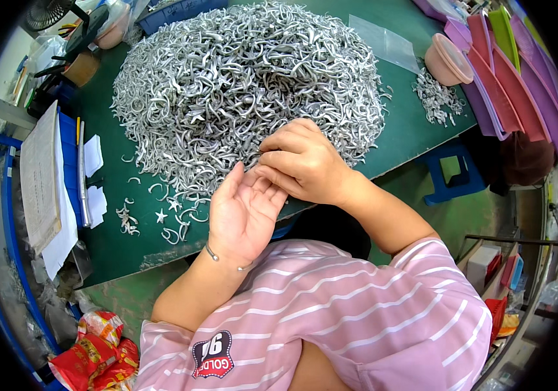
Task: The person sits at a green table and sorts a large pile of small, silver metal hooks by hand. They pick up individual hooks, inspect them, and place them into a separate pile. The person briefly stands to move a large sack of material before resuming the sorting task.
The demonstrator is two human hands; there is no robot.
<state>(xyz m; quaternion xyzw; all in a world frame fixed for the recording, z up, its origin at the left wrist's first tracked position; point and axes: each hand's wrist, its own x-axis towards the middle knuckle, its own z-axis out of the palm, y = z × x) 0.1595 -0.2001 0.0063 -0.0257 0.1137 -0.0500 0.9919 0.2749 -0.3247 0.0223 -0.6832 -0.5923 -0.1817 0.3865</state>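
A large heap of small curved silver-grey metal pieces covers much of the green table in front of me. At the heap's near edge my left hand is turned palm up, its palm bare and its fingers stretched out; a thin metal bangle circles that wrist. Over the left fingertips sits my right hand, back upward, with its fingers curled and pressed together. Whatever those fingers may hold is hidden. Left of my hands lie several stray curved pieces and a small star-shaped piece.
A blue bin stands behind the heap. At the right are a pink bowl, a small pile of metal pieces, a clear plastic bag and stacked coloured trays. A blue stool stands below the table's right edge.
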